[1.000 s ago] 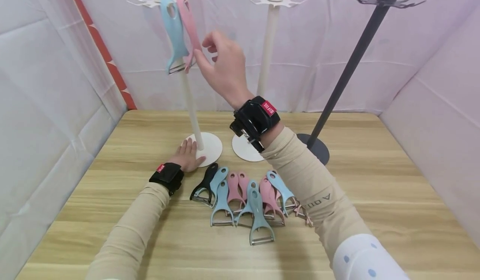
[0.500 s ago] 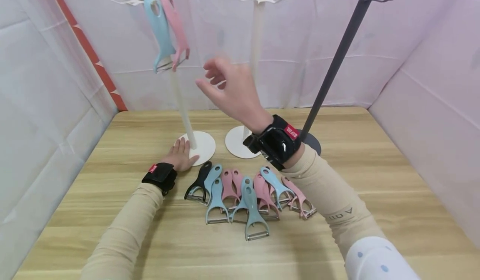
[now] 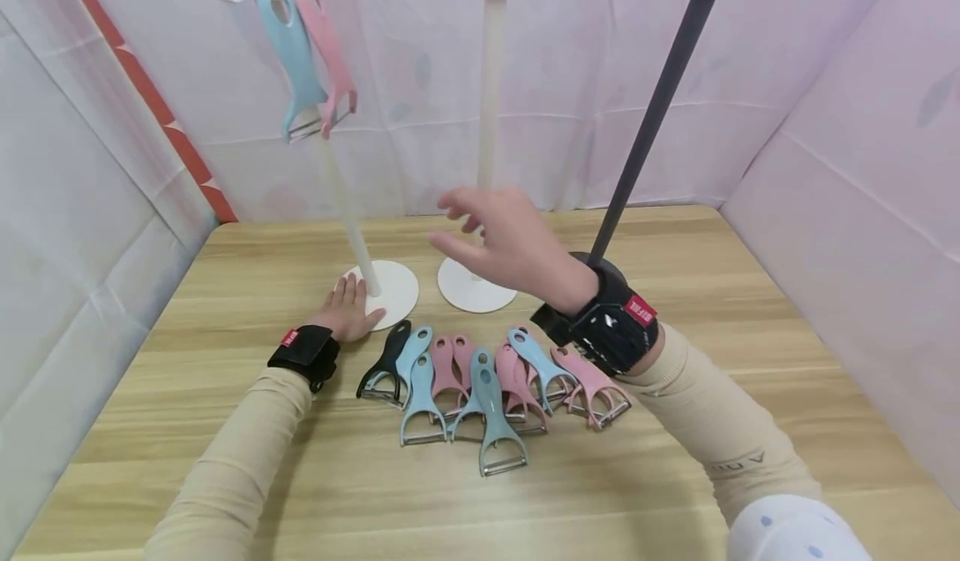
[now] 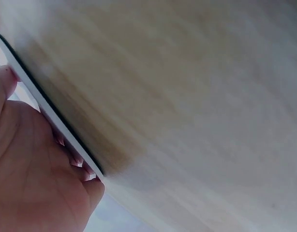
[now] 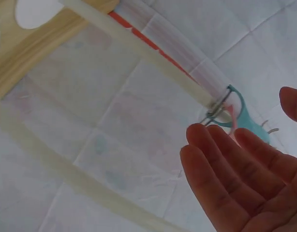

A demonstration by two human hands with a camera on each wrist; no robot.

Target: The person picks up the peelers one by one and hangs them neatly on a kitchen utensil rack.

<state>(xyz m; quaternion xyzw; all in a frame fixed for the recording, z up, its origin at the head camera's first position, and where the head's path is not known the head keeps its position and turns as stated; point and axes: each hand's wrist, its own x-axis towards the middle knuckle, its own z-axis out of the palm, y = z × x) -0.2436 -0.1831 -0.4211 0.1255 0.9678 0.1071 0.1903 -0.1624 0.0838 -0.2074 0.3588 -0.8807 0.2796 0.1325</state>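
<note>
My left hand (image 3: 347, 311) rests with fingers spread on the round base (image 3: 397, 290) of the left white stand. In the left wrist view its palm (image 4: 37, 164) lies against the edge of that base. A blue peeler (image 3: 291, 48) and a pink peeler (image 3: 326, 40) hang side by side from the hooks atop this stand. My right hand (image 3: 513, 240) is in the air in front of the middle white stand (image 3: 491, 86), holding nothing, its fingers loosely bent. Below it on the table lies a pile of peelers: a black peeler (image 3: 392, 353), several blue peelers (image 3: 491, 403) and several pink peelers (image 3: 592, 382).
A black stand (image 3: 656, 119) with hooks on top stands at the right, its base partly hidden by the right wrist strap. Pale cloth walls (image 3: 862, 169) enclose the wooden table (image 3: 750, 361) at the back and both sides.
My right hand has drawn away from the hanging pink peeler, moving down and to the right. That peeler stays on the hook beside the blue one. My left hand keeps to the base.
</note>
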